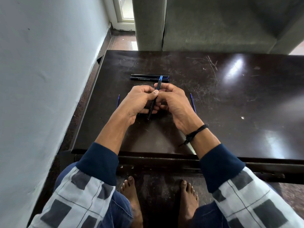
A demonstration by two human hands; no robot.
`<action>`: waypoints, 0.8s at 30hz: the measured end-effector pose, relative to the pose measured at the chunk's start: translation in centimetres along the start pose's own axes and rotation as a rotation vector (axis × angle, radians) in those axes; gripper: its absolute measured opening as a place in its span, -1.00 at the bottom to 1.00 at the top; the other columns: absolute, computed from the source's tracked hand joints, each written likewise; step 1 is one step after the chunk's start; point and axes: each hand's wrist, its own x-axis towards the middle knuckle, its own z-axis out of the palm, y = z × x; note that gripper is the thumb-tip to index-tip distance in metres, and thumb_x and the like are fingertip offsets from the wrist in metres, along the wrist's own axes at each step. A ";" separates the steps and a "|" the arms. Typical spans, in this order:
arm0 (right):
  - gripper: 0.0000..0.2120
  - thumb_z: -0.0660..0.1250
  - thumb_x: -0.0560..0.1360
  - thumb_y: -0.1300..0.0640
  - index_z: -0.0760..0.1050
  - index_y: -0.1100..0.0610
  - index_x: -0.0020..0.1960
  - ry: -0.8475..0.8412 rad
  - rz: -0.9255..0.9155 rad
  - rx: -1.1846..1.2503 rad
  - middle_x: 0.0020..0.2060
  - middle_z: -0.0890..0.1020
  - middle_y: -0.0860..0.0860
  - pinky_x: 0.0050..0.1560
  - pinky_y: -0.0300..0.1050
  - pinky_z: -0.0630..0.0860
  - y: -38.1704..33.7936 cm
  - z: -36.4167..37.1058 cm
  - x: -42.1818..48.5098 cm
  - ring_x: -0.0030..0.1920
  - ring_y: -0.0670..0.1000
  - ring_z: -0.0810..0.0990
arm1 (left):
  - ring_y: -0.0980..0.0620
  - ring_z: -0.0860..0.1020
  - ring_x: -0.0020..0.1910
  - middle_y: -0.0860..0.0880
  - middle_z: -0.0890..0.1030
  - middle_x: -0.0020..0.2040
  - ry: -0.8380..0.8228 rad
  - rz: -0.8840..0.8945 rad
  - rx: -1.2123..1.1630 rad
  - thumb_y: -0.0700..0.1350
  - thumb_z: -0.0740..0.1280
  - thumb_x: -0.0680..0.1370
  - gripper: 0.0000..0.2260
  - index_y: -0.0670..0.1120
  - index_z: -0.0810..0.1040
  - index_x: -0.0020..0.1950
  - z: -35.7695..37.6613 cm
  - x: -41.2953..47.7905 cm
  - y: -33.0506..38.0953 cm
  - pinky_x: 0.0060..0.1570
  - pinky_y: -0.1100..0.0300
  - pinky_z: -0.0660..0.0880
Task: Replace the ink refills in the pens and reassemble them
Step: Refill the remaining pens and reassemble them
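hands met over the dark table [230,104]: your left hand [139,99] and right hand [172,101] were close together, both with fingers curled round one dark pen [158,84]. that pen stood tilted, its blue end up and pointing away from you. beyond it two more pens lay side by side, the far pen [144,75] and the near pen [144,79]. the left refill [118,101], blue, lay just outside your left hand; the right refill [192,102] lay outside your right hand, partly hidden. a black cord [195,132] circled your right wrist.
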 end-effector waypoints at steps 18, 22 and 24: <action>-0.55 0.27 0.40 0.47 0.61 0.14 0.19 -0.003 -0.006 -0.018 -0.29 0.56 -0.06 -0.26 -0.21 0.53 -0.2 0.0 -0.2 -0.34 -0.12 0.54 | -0.05 0.68 -0.22 -0.13 0.69 -0.19 0.002 0.014 0.017 -0.15 0.30 0.66 -0.85 -0.16 0.66 0.08 -0.1 -0.1 0.1 -0.11 0.03 0.68; -0.56 0.26 0.40 0.47 0.61 0.15 0.19 -0.002 -0.010 -0.018 -0.31 0.56 -0.06 -0.30 -0.23 0.52 -0.2 0.1 -0.2 -0.38 -0.12 0.53 | -0.04 0.67 -0.23 -0.13 0.68 -0.21 0.001 0.012 0.008 -0.15 0.30 0.66 -0.85 -0.16 0.66 0.08 -0.1 -0.2 0.2 -0.13 0.04 0.68; -0.57 0.26 0.41 0.47 0.61 0.16 0.19 0.000 -0.010 -0.018 -0.29 0.55 -0.04 -0.35 -0.29 0.51 -0.2 0.1 -0.3 -0.38 -0.13 0.52 | -0.04 0.67 -0.22 -0.14 0.68 -0.18 0.001 0.012 0.016 -0.15 0.29 0.66 -0.83 -0.18 0.65 0.11 -0.1 -0.2 0.2 -0.12 0.05 0.69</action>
